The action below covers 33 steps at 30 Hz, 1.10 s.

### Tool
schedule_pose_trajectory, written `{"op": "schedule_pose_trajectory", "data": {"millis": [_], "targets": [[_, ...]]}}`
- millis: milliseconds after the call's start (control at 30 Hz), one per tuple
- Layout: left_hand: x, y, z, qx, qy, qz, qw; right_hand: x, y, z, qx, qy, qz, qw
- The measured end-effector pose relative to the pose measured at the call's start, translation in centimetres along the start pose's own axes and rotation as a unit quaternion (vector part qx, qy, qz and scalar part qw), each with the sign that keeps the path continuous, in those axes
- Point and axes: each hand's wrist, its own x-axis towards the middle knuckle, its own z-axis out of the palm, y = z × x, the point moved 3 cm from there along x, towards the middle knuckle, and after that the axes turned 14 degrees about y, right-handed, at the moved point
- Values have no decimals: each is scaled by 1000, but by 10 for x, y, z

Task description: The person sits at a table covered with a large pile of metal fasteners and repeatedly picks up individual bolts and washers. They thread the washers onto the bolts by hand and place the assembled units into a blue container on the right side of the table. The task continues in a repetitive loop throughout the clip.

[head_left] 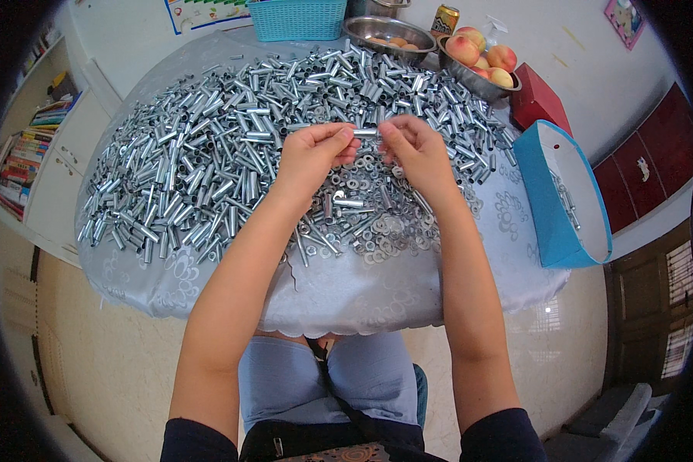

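While the left hand (316,150) and right hand (414,148) each keep a fingertip grip clamped on the small metal tube (366,132) above the washer pile (385,227) on the surface (408,292), hold it level, ends pinched firmly.

Pale speckled floor (108,362) lay underfoot, white cabinet (58,165) with a bookshelf (23,158) stood at left, dark red cabinet (643,173) at right, white wall (585,58) behind, daylight fell through a barred dark door (658,312).

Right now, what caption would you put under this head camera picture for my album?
Two hands, left hand and right hand, hold one small metal tube above a table heaped with tubes.
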Motion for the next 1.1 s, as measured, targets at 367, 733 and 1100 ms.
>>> {"op": "schedule_pose_trajectory", "data": {"millis": [367, 733, 1100], "targets": [[-2, 3, 2, 8, -17, -5, 1000, 0, 2, -4, -47, -32, -48, 997], [-3, 6, 1, 7, -5, 3, 1000, -3, 0, -5, -86, -50, 19, 995], [-2, 5, 0, 7, -2, 4, 1000, -2, 3, -2, -50, -24, -57, 997]]}}
